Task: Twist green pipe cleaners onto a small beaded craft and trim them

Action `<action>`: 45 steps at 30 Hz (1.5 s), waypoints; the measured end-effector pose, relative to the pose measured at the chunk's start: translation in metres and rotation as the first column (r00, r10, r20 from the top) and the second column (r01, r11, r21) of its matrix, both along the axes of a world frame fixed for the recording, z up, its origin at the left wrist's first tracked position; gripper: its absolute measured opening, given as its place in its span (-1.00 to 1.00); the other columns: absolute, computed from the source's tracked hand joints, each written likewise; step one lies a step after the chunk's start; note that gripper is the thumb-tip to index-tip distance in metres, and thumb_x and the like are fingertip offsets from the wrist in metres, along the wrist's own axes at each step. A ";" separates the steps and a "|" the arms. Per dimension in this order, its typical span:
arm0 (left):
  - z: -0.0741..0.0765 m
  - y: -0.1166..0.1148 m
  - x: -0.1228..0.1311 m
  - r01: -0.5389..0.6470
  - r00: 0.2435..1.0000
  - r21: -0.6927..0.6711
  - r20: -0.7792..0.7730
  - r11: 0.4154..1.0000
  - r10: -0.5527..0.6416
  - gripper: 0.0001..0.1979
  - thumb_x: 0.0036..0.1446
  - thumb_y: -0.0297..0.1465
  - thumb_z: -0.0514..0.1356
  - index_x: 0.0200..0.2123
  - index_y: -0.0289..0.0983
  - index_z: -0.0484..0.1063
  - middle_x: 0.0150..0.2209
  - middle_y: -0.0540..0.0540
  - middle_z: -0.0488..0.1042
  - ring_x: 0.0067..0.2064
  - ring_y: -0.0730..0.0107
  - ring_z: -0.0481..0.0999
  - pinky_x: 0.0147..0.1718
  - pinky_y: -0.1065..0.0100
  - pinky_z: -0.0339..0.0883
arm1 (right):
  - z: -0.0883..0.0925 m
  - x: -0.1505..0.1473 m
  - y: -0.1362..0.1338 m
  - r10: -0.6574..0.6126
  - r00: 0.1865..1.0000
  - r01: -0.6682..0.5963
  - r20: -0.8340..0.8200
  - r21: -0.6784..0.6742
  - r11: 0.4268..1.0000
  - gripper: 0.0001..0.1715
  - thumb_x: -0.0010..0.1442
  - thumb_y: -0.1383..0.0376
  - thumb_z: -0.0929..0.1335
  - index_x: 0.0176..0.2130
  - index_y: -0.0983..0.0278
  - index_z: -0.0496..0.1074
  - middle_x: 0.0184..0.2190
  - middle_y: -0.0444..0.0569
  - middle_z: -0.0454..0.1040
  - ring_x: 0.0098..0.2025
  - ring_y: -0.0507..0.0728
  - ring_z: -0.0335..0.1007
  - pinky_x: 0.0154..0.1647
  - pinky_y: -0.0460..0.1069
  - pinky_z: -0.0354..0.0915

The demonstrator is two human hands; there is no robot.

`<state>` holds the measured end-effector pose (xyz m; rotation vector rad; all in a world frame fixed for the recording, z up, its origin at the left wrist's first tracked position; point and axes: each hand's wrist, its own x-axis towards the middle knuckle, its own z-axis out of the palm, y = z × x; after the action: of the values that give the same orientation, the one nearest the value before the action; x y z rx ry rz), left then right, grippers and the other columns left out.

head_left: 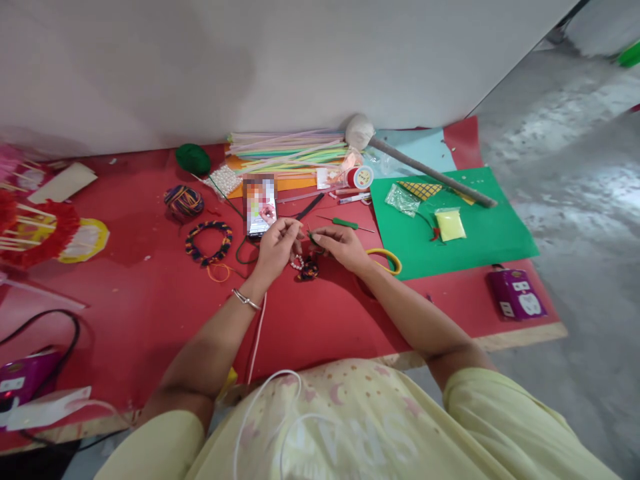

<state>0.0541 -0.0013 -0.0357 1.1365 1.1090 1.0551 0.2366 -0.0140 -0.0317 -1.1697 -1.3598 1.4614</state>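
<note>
My left hand (278, 248) is closed in a pinch, its fingertips close to those of my right hand; what it pinches is too small to make out. My right hand (343, 248) has its thumb and fingers pressed on a bit of dark green yarn (314, 241). Just below my fingertips are a short string of pearl beads (297, 263) and a dark multicoloured yarn piece (308, 269). A phone (261, 210) with a lit, partly blurred screen stands beyond my left hand. To the left lies a braided yarn ring (209, 243) in dark and orange strands.
Around the red-covered table (320, 327) are a green yarn ball (193, 159), multicoloured yarn (183, 201), white beads (225, 181), pipe cleaners (290, 152) and a green-handled screwdriver (345, 223). Yellow-handled scissors (390, 260) lie beside my right wrist, near a green sheet (480, 237).
</note>
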 end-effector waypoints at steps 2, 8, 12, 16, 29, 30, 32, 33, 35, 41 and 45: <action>-0.002 -0.001 0.001 -0.026 0.999 -0.046 0.027 0.999 0.027 -0.64 0.19 -0.04 0.25 -0.34 -0.24 0.44 -0.48 -0.01 0.47 -0.61 0.50 0.38 -0.72 0.46 0.08 | -0.001 0.000 0.000 -0.034 0.999 0.034 0.011 0.007 0.999 -0.62 0.20 0.05 0.42 -0.19 0.31 0.57 -0.34 -0.05 0.59 -0.34 0.05 0.48 -0.33 -0.09 0.34; -0.001 -0.005 0.004 0.062 0.990 -0.042 -0.124 0.997 -0.067 -0.69 0.07 -0.12 0.36 -0.35 -0.27 0.55 -0.64 0.06 0.41 -0.69 0.55 0.28 -0.71 0.47 0.10 | -0.007 -0.002 -0.001 -0.021 1.000 0.020 0.008 0.096 0.995 -0.47 0.20 0.07 0.43 0.04 0.34 0.48 -0.37 -0.08 0.56 -0.44 0.00 0.40 -0.38 -0.09 0.35; -0.003 -0.001 0.002 -0.061 0.998 -0.080 -0.024 0.995 0.059 -0.75 0.04 -0.20 0.38 -0.39 -0.28 0.57 -0.65 0.07 0.38 -0.71 0.59 0.21 -0.73 0.48 0.04 | -0.008 -0.001 -0.002 0.027 0.999 -0.025 -0.032 0.064 0.998 -0.45 0.17 0.08 0.44 0.05 0.35 0.48 -0.37 -0.07 0.57 -0.43 0.01 0.42 -0.36 -0.08 0.36; -0.004 0.004 -0.001 -0.130 0.983 -0.165 0.107 0.978 0.149 -0.73 -0.10 -0.25 0.46 -0.42 -0.29 0.55 -0.66 0.08 0.37 -0.71 0.63 0.19 -0.75 0.51 -0.02 | -0.006 0.000 -0.002 0.090 0.995 -0.091 0.031 0.046 0.995 -0.58 0.19 0.06 0.44 -0.12 0.34 0.55 -0.38 -0.03 0.60 -0.37 0.06 0.48 -0.30 -0.06 0.39; 0.005 -0.003 0.009 0.068 0.961 -0.326 0.276 0.943 0.026 -0.67 -0.15 -0.29 0.49 -0.35 -0.33 0.51 -0.62 0.07 0.37 -0.64 0.59 0.29 -0.73 0.53 0.04 | 0.000 0.000 0.000 0.093 0.994 -0.098 0.062 0.083 0.992 -0.61 0.27 0.04 0.39 -0.25 0.32 0.57 -0.39 -0.05 0.59 -0.41 0.02 0.44 -0.35 -0.09 0.33; 0.005 -0.003 0.009 0.055 0.961 -0.328 0.274 0.943 0.039 -0.67 -0.15 -0.29 0.48 -0.36 -0.33 0.51 -0.62 0.07 0.37 -0.64 0.60 0.29 -0.73 0.54 0.03 | -0.001 0.000 0.000 0.097 0.993 -0.102 0.063 0.083 0.991 -0.61 0.27 0.04 0.38 -0.25 0.32 0.57 -0.39 -0.05 0.59 -0.40 0.02 0.45 -0.34 -0.09 0.34; 0.006 -0.002 0.008 0.029 0.958 -0.331 0.278 0.943 0.068 -0.68 -0.15 -0.29 0.47 -0.36 -0.33 0.49 -0.57 0.05 0.43 -0.63 0.61 0.31 -0.74 0.54 0.00 | -0.003 0.000 -0.001 0.095 0.992 -0.103 0.087 0.097 0.990 -0.61 0.28 0.05 0.38 -0.23 0.32 0.58 -0.38 -0.06 0.59 -0.38 0.03 0.45 -0.31 -0.08 0.34; 0.007 -0.001 0.007 0.021 0.956 -0.329 0.284 0.944 0.078 -0.67 -0.14 -0.29 0.46 -0.34 -0.32 0.48 -0.52 0.02 0.48 -0.63 0.62 0.32 -0.75 0.54 -0.02 | -0.004 0.000 -0.001 0.090 0.990 -0.102 0.107 0.113 0.988 -0.61 0.28 0.05 0.37 -0.22 0.32 0.58 -0.36 -0.06 0.60 -0.36 0.04 0.46 -0.29 -0.08 0.35; 0.009 0.001 0.005 0.010 0.949 -0.324 0.301 0.946 0.093 -0.66 -0.12 -0.29 0.44 -0.32 -0.31 0.46 -0.40 -0.04 0.57 -0.64 0.63 0.33 -0.76 0.54 -0.04 | -0.005 0.000 -0.002 0.079 0.983 -0.104 0.163 0.153 0.983 -0.62 0.29 0.06 0.37 -0.20 0.32 0.59 -0.33 -0.06 0.60 -0.32 0.06 0.48 -0.26 -0.07 0.34; 0.013 -0.001 0.002 0.016 0.943 -0.330 0.318 0.944 0.095 -0.64 -0.11 -0.25 0.46 -0.32 -0.29 0.44 -0.46 -0.02 0.56 -0.60 0.53 0.45 -0.75 0.54 0.06 | 0.008 0.002 -0.003 -0.108 0.931 -0.039 0.349 0.388 0.921 -0.65 0.29 0.13 0.39 -0.02 0.27 0.56 -0.12 0.00 0.61 -0.24 0.06 0.48 -0.27 -0.07 0.33; 0.013 -0.002 0.000 -0.022 0.949 -0.307 0.292 0.952 0.116 -0.60 -0.15 -0.21 0.48 -0.32 -0.30 0.46 -0.49 -0.03 0.54 -0.60 0.54 0.44 -0.73 0.54 0.08 | 0.031 0.021 -0.018 -0.148 0.841 -0.117 0.520 0.444 0.889 -0.65 0.34 0.17 0.34 0.04 0.25 0.51 -0.06 0.06 0.57 -0.25 0.06 0.49 -0.20 -0.05 0.37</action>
<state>0.0537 -0.0029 -0.0226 0.6684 1.0225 1.0356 0.2580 -0.0318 -0.0002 -1.3108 -1.9455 0.7229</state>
